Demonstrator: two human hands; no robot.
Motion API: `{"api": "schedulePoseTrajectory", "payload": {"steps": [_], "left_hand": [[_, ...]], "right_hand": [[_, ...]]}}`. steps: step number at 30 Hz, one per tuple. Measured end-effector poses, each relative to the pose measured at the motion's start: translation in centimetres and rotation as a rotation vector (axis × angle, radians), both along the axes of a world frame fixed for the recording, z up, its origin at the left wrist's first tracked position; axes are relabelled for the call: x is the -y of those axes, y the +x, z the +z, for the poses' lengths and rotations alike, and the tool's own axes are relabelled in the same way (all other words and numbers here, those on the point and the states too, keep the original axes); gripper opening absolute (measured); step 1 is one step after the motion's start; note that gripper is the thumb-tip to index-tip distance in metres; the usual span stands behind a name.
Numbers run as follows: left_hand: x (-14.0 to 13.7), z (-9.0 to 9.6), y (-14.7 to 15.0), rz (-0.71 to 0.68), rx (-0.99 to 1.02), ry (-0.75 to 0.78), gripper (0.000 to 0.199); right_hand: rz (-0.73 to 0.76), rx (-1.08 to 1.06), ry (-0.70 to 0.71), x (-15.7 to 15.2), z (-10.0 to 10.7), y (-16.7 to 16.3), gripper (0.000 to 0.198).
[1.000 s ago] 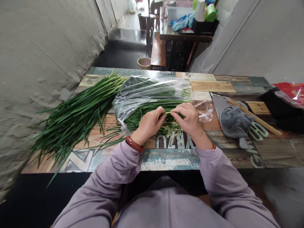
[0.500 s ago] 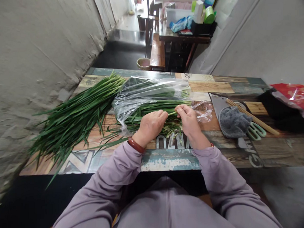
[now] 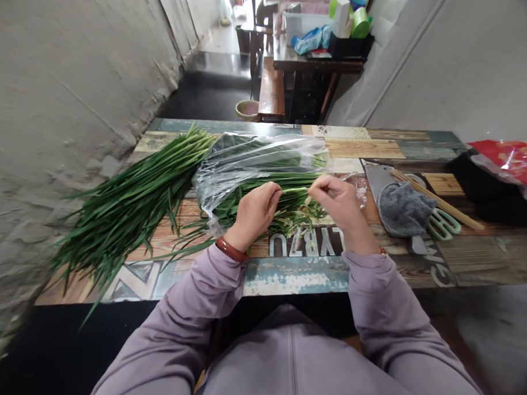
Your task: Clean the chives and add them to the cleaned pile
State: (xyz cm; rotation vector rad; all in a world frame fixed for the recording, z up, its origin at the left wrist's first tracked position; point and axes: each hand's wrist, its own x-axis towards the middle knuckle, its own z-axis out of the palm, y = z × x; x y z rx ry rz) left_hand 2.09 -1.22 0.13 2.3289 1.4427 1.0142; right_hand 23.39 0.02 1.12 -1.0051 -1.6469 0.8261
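A pale green garlic chive stalk (image 3: 295,190) stretches between my two hands. My left hand (image 3: 255,215) is closed round one part of it, and the fingertips of my right hand (image 3: 335,199) pinch at its pale end. Just behind them, more garlic chives (image 3: 285,178) lie in and beside a clear plastic bag (image 3: 260,163). Wilted leaves and trimmings (image 3: 295,221) are scattered on the table below my hands. To the left a large pile of garlic chives (image 3: 138,199) spreads with its stem ends pointing away from me.
On the right of the patterned table (image 3: 304,279) lie a cleaver (image 3: 374,174), a grey cloth (image 3: 405,211), wooden sticks (image 3: 445,204) and scissors with pale green handles (image 3: 446,224). Beyond them is a red plastic bag (image 3: 511,163). A rough wall (image 3: 77,99) borders the left side.
My hands have moved apart, the right one shifting right and the left one slightly left, so more of the stalk shows between them.
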Motion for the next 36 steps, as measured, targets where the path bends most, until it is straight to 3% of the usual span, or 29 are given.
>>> {"api": "schedulePoseTrajectory", "payload": {"steps": [3, 9, 14, 18, 26, 30, 36], "left_hand": [[-0.1, -0.3, 0.0, -0.041, 0.063, -0.041, 0.020], [-0.5, -0.7, 0.0, -0.035, 0.150, -0.106, 0.013], [-0.5, -0.3, 0.1, -0.042, 0.227, -0.137, 0.011], [-0.2, -0.1, 0.3, -0.075, 0.268, -0.170, 0.010], [-0.3, -0.4, 0.2, -0.101, 0.231, -0.182, 0.010], [-0.4, -0.4, 0.0, -0.066, 0.161, -0.144, 0.010], [-0.1, 0.2, 0.0, -0.060, 0.049, -0.079, 0.011]], "right_hand": [[-0.167, -0.107, -0.045, -0.7, -0.9, 0.0, 0.025], [-0.066, -0.072, -0.135, -1.0, -2.1, -1.1, 0.022], [-0.013, -0.130, -0.257, -0.9, -3.0, -2.6, 0.033], [0.038, -0.178, -0.261, -0.3, -3.0, -3.7, 0.032], [-0.075, -0.283, -0.322, -0.4, -2.7, -3.4, 0.032], [-0.124, -0.365, -0.281, -0.7, -2.1, -2.4, 0.030], [-0.125, -0.220, -0.167, -0.6, -1.7, -1.8, 0.026]]}}
